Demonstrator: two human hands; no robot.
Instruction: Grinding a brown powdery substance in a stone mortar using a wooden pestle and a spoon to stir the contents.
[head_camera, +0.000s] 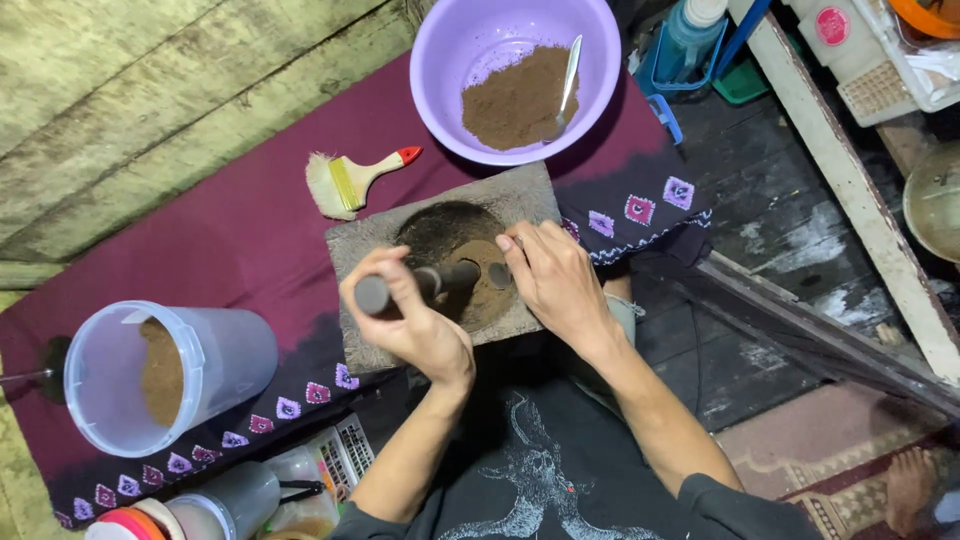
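Grinding brown powder in a stone mortar

The left hand (410, 315) is closed around a dark pestle (420, 285); the right hand (555, 275) has its fingers curled on a small piece at the stone mortar (380, 245) hollow. A hard stroke could likely catch those fingers or spill powder onto the maroon cloth (240, 230).

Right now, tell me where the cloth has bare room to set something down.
Widest bare cloth: between the brush, the plastic jug and the stone mortar. A smaller strip lies right of the mortar, under the purple bowl. Crowded: the mortar, where the left hand grips the pestle and the right hand rests, and the near-left corner with containers.
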